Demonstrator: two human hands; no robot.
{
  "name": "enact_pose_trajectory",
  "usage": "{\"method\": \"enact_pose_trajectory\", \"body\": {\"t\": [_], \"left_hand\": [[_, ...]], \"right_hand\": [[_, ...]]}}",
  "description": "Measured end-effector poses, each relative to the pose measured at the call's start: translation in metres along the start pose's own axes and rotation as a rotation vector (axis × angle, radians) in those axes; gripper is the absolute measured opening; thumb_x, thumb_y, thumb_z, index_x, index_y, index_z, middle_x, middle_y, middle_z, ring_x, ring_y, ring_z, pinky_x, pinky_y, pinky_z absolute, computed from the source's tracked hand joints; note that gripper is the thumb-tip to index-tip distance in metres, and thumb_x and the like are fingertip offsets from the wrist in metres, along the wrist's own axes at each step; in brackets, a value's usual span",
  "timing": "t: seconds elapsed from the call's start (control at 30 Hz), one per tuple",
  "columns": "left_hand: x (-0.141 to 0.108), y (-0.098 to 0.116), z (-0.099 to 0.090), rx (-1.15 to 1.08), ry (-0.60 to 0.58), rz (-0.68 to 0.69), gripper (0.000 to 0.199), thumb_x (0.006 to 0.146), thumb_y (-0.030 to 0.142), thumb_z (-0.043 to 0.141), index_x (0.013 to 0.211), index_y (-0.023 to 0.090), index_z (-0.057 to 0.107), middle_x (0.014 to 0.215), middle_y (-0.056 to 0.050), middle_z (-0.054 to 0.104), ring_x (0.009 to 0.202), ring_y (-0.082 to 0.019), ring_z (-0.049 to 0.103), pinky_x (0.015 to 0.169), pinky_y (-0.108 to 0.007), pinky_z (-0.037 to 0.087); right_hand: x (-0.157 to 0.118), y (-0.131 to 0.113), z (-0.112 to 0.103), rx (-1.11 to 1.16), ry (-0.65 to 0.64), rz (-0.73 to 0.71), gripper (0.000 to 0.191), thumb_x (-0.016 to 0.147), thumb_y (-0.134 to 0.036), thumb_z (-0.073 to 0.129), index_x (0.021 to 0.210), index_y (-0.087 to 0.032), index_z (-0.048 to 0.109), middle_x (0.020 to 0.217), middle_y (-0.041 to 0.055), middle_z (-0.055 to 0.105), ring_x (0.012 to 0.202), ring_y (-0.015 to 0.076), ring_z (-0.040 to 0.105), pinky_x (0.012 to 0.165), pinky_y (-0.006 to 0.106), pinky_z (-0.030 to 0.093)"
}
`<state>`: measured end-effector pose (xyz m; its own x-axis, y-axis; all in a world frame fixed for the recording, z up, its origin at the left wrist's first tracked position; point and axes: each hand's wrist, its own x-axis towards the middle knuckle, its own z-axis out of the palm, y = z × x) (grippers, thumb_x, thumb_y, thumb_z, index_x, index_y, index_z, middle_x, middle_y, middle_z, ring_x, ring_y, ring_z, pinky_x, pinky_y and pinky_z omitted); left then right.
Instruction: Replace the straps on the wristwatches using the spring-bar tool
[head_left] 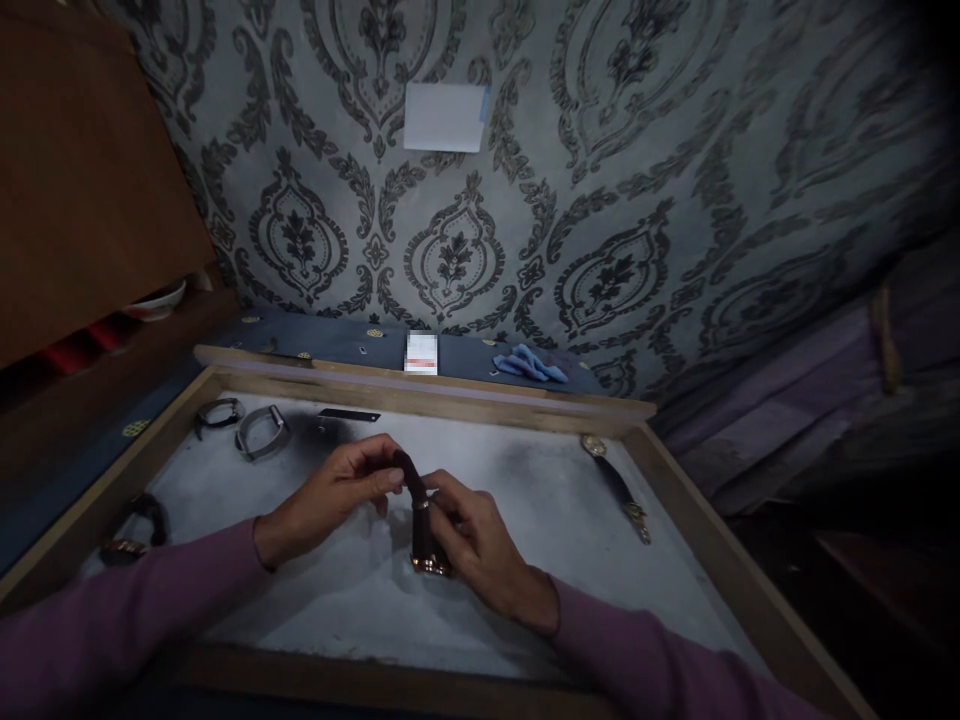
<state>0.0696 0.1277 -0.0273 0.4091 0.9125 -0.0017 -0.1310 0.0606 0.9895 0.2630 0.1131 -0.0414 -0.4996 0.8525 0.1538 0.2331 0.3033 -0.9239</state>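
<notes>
A watch with a dark strap point(422, 530) and a shiny gold-toned case hangs between my two hands, over the white bottom of a wooden-framed tray point(480, 395). My left hand point(349, 490) pinches the upper end of the strap between thumb and fingers. Lower down, my right hand point(480, 545) has its fingers closed round the strap and the side of the watch, just above the case. The right fingertips are partly hidden behind the strap.
Inside the tray lie a black watch point(217, 415), a grey watch point(262, 432), a dark watch point(135, 530), a thin black strip point(349, 415) and, at right, a gold watch point(619, 485). Behind it are a small white box point(421, 353) and blue cloth point(529, 363).
</notes>
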Motion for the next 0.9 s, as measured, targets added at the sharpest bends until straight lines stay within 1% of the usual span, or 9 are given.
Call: {"method": "enact_pose_trajectory", "body": {"t": [0.13, 0.27, 0.37, 0.47, 0.53, 0.63, 0.7, 0.8, 0.9], "left_hand": [[-0.004, 0.0, 0.005, -0.075, -0.042, -0.084, 0.027, 0.081, 0.035, 0.069, 0.099, 0.019, 0.055, 0.089, -0.002, 0.057, 0.081, -0.016, 0.055, 0.063, -0.026, 0.048], [-0.007, -0.005, 0.009, -0.14, -0.086, -0.181, 0.039, 0.077, 0.033, 0.073, 0.105, 0.02, 0.048, 0.086, -0.001, 0.059, 0.077, -0.016, 0.058, 0.064, -0.028, 0.048], [-0.007, -0.015, 0.009, -0.176, -0.079, -0.208, 0.044, 0.071, 0.03, 0.077, 0.103, 0.02, 0.049, 0.08, 0.001, 0.061, 0.073, -0.015, 0.059, 0.063, -0.026, 0.045], [-0.006, -0.028, 0.008, -0.236, -0.046, -0.207, 0.045, 0.065, 0.028, 0.082, 0.096, 0.019, 0.051, 0.071, 0.003, 0.062, 0.066, -0.013, 0.058, 0.066, -0.026, 0.042], [-0.005, -0.033, 0.007, -0.26, -0.038, -0.22, 0.042, 0.064, 0.026, 0.082, 0.092, 0.019, 0.051, 0.069, 0.004, 0.062, 0.063, -0.011, 0.056, 0.064, -0.025, 0.04], [-0.006, -0.03, 0.006, -0.261, -0.056, -0.25, 0.037, 0.064, 0.022, 0.081, 0.089, 0.018, 0.053, 0.069, 0.004, 0.062, 0.06, -0.01, 0.054, 0.06, -0.023, 0.037], [-0.008, -0.022, 0.008, -0.247, -0.112, -0.276, 0.034, 0.064, 0.021, 0.081, 0.088, 0.017, 0.056, 0.07, 0.002, 0.063, 0.062, -0.01, 0.054, 0.061, -0.023, 0.037], [-0.011, -0.01, 0.012, -0.228, -0.25, -0.325, 0.029, 0.063, 0.02, 0.079, 0.085, 0.015, 0.061, 0.075, -0.002, 0.066, 0.067, -0.012, 0.058, 0.066, -0.024, 0.041], [-0.013, -0.005, 0.015, -0.205, -0.359, -0.379, 0.019, 0.067, 0.022, 0.075, 0.079, 0.015, 0.063, 0.076, -0.004, 0.068, 0.066, -0.015, 0.06, 0.064, -0.026, 0.042]], "right_hand": [[0.001, 0.005, -0.001, 0.033, 0.035, 0.014, 0.021, 0.096, -0.034, 0.045, 0.099, -0.017, 0.059, 0.061, -0.0014, 0.059, 0.048, 0.0105, 0.053, 0.047, 0.021, 0.044], [0.001, 0.007, -0.002, 0.004, 0.054, 0.025, 0.024, 0.095, -0.034, 0.047, 0.108, -0.017, 0.058, 0.061, -0.0012, 0.061, 0.049, 0.011, 0.054, 0.047, 0.021, 0.046], [0.0, 0.004, -0.002, -0.03, 0.061, 0.016, 0.027, 0.095, -0.03, 0.045, 0.115, -0.016, 0.057, 0.059, -0.0021, 0.059, 0.047, 0.0105, 0.052, 0.046, 0.02, 0.043], [0.001, 0.001, -0.001, -0.051, 0.063, 0.0, 0.026, 0.094, -0.027, 0.044, 0.11, -0.017, 0.061, 0.057, -0.0035, 0.054, 0.046, 0.0092, 0.047, 0.043, 0.018, 0.037], [0.002, 0.0, 0.0, -0.035, 0.067, 0.007, 0.023, 0.092, -0.027, 0.046, 0.105, -0.016, 0.062, 0.055, -0.0044, 0.05, 0.045, 0.0088, 0.043, 0.042, 0.018, 0.034], [0.006, 0.003, 0.001, 0.049, 0.087, 0.042, 0.019, 0.09, -0.03, 0.049, 0.097, -0.017, 0.061, 0.053, -0.0058, 0.047, 0.045, 0.0088, 0.04, 0.042, 0.018, 0.033], [0.01, 0.008, -0.001, 0.146, 0.132, 0.08, 0.019, 0.088, -0.035, 0.053, 0.092, -0.017, 0.058, 0.053, -0.0059, 0.048, 0.045, 0.0093, 0.043, 0.043, 0.019, 0.035], [0.018, 0.015, -0.01, 0.304, 0.253, 0.176, 0.026, 0.084, -0.042, 0.056, 0.093, -0.018, 0.055, 0.052, -0.006, 0.051, 0.044, 0.0105, 0.047, 0.043, 0.02, 0.036], [0.024, 0.02, -0.019, 0.412, 0.329, 0.254, 0.03, 0.082, -0.046, 0.058, 0.093, -0.018, 0.054, 0.052, -0.0048, 0.057, 0.043, 0.0122, 0.053, 0.044, 0.021, 0.039]]}}
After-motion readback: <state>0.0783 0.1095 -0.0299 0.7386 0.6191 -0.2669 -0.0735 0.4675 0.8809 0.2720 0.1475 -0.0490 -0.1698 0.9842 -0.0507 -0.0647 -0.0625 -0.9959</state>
